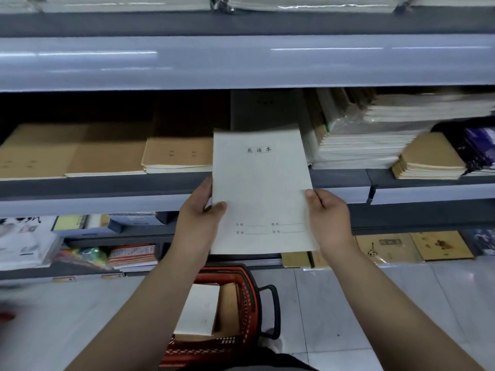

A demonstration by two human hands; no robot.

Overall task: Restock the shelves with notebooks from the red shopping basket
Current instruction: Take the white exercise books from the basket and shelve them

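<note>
A pale grey-white notebook (261, 188) with printed characters on its cover is held upright in front of the middle shelf (340, 179). My left hand (199, 214) grips its left edge, thumb on the cover. My right hand (328, 214) grips its right edge the same way. Its top edge reaches into a gap between stacks, where a similar grey notebook (265, 108) stands in shadow. Below, on the floor, the red shopping basket (246, 298) holds a white notebook stack (199, 309) and brown ones (227, 306).
Brown kraft notebooks (176, 153) lie left of the gap; white wrapped stacks (367, 145) and a small kraft pile (428, 162) lie right. A wide shelf front (241, 62) overhangs above. The bottom shelf carries assorted books (132, 254). Tiled floor (375, 303) surrounds the basket.
</note>
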